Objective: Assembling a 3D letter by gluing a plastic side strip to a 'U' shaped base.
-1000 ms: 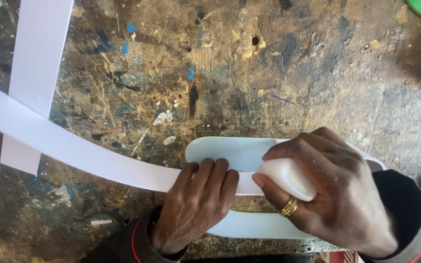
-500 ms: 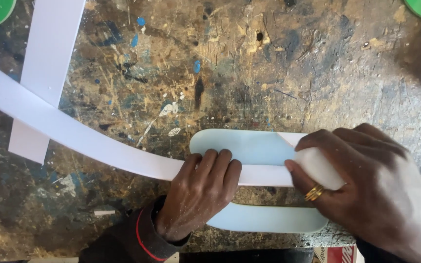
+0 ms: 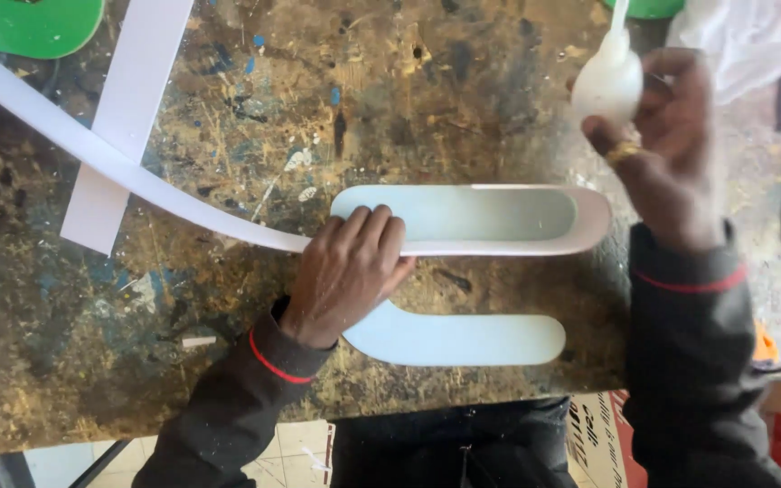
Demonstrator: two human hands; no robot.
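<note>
Pressing flat on the workbench [image 3: 463, 108], the left hand [image 3: 350, 271] lay with fingers together and extended over the long white strip [image 3: 137, 176], pinning it against the pale blue U-shaped piece [image 3: 463, 339] near the bench's front edge. The strip ran in a smooth curve from the upper left corner, under the hand, then stood on edge along the upper arm of the U and wrapped its rounded right end. Strip: thin, flexible, matte white sheet. U-piece: flat, smooth, pale blue-white, rounded ends. A second flat white strip [image 3: 124, 126] lay under the curved one. Bench top: worn wood, scratched, flecked with blue and white paint. A green curved piece [image 3: 33, 23] sat at the upper left.

The right hand [image 3: 671, 149], a gold ring on one finger, was raised off the work at upper right, fingers curled tight around a small white squeeze bottle [image 3: 606, 83], nozzle pointing up.

Change from half a second earlier: the right hand had left the U's right end, where it had been bearing on the strip. The left hand's position was unchanged.
</note>
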